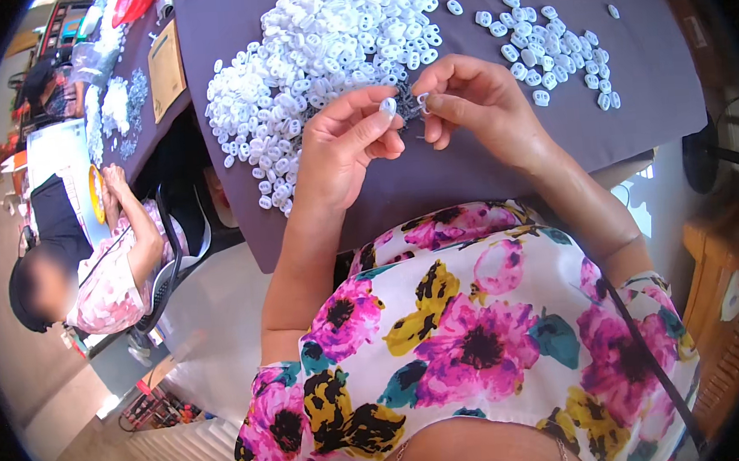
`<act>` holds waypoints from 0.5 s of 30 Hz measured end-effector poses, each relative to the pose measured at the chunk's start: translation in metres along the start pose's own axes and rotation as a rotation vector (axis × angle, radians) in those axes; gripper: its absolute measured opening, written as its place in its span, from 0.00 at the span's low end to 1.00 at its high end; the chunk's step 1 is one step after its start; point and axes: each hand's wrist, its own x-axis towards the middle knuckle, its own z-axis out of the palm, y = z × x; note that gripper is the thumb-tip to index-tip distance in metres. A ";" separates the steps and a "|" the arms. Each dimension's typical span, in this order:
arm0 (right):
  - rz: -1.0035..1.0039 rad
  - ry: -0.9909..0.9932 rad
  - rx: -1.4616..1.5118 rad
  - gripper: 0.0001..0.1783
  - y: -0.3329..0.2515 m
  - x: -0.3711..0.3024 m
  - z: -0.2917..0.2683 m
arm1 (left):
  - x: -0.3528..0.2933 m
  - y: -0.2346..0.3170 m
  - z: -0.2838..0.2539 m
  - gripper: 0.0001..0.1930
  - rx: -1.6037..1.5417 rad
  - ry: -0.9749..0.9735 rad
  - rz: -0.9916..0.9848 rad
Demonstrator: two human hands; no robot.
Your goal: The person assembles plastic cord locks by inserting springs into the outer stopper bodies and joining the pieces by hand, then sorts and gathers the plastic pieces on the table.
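A big heap of white pieces [323,54], each oval with two holes, spreads loose over the left part of the table [640,113]. It reaches near the table's side edge, so a bump there could spill some over.

To its right, the left hand [336,147] pinches one white piece [387,107] between thumb and forefinger, the other fingers curled. The hold is at the tips only, so an uneven squeeze could flick it away. Just beside, the right hand [481,107] grasps a small pale part [422,102], thumb against forefinger; I can't tell whether it touches the white piece. If either slips, it may drop among the small grey bits [407,99] behind the fingers and be awkward to find.

Further right, a smaller group of white pieces [554,46] lies apart; a careless sweep of the right arm might scatter it.

As for containers, at far left a co-worker's hands [114,185] are at a yellow bowl [95,194], tilted from me, contents unclear. Next, low down, a basket [155,410] holds a jumble too blurred to name. Beyond, red plastic [133,5], perhaps a bag, hides whatever it may hold.
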 end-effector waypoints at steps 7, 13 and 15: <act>-0.002 0.041 0.012 0.07 0.002 -0.006 0.000 | -0.003 -0.001 0.010 0.15 0.042 -0.018 0.066; -0.025 0.033 0.031 0.07 -0.002 -0.008 0.003 | -0.002 -0.007 0.008 0.14 -0.010 0.021 0.084; -0.030 0.030 0.025 0.07 -0.001 -0.008 0.003 | -0.003 -0.008 0.009 0.14 0.064 0.025 0.114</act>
